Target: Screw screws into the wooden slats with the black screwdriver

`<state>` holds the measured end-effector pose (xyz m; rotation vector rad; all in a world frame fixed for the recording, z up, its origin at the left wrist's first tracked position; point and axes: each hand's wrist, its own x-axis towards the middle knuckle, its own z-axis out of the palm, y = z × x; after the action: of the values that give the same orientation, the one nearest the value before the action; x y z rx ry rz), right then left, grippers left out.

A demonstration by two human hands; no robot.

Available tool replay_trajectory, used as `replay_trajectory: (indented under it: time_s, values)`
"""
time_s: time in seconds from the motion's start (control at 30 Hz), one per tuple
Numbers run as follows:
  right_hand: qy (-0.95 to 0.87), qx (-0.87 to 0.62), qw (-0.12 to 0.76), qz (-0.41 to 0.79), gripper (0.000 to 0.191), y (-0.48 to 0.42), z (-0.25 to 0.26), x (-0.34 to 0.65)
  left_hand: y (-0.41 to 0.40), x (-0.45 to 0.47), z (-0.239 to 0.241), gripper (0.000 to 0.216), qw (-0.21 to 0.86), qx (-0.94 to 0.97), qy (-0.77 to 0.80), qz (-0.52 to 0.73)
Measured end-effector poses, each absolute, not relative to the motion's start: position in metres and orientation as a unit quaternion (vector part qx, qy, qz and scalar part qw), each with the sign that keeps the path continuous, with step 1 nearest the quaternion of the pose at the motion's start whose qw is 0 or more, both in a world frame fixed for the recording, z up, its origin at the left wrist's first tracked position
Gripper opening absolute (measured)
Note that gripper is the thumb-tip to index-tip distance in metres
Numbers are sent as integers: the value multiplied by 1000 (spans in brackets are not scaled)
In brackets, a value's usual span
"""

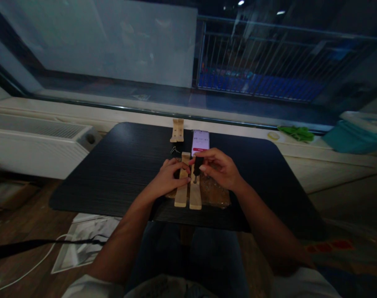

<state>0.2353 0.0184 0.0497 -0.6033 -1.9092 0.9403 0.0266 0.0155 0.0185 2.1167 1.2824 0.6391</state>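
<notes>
In the head view my right hand [221, 167] grips the dark handle of a short screwdriver [198, 164]. The screwdriver stands nearly upright, its tip down at the right wooden piece [195, 200]. My left hand [171, 176] reaches over the left wooden piece [181, 196], with thumb and fingers closed in a pinch around it and its fingertips close to the screwdriver. Both narrow pale pieces lie side by side, near ends towards me, on a brown board [217, 195] that looks wrapped in clear film. Whatever is under the screwdriver's tip is too small to make out.
Beyond my hands lies a lit phone [200, 140] on the black table [120, 165]. Another wooden part [177, 130] and small metal screws [175, 150] are left of it. A teal container [356, 134] and green leaves [296, 133] sit on the windowsill; a radiator [42, 145] is at left.
</notes>
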Motion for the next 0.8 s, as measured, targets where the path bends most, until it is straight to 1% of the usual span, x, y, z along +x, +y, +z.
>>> replay_trajectory:
  time_s: [0.6, 0.8]
  values:
    - [-733, -272, 525, 337, 31, 22, 45, 226, 15, 27, 18, 16, 296, 793, 473, 244]
    - [-731, -283, 544, 300, 30, 21, 43, 223, 14, 27, 19, 17, 297, 788, 481, 244]
